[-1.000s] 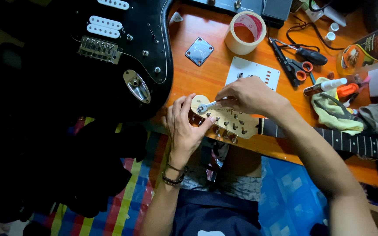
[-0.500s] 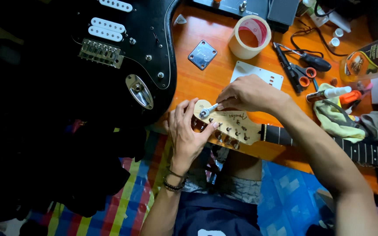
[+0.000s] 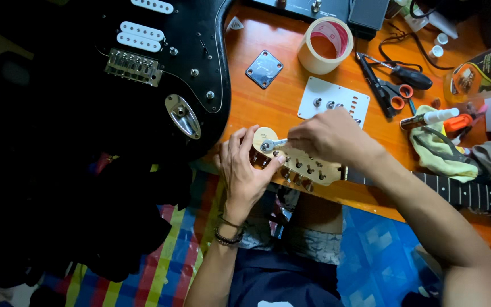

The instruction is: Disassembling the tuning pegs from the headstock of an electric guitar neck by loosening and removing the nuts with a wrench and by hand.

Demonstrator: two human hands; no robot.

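A pale wooden guitar headstock [image 3: 305, 167] with several tuner holes lies over the near edge of the orange table [image 3: 274, 108]; its dark neck [image 3: 473, 193] runs off to the right. My left hand [image 3: 244, 167] cups the tip of the headstock from below, thumb against its edge. My right hand [image 3: 328, 135] grips a small silver wrench [image 3: 272, 144] whose ring end sits on a tuner at the headstock's tip.
A black guitar body [image 3: 160, 68] with white pickups lies to the left. Behind are a tape roll [image 3: 325, 45], a metal neck plate [image 3: 264, 69], a white cover plate [image 3: 331, 99], pliers and scissors [image 3: 390, 85], a yellow-green rag [image 3: 439, 150] and a bottle [image 3: 484, 71].
The view shifted slightly. My right hand has turned the wrench a little on the tuner, while my left hand stays cupped round the headstock tip.
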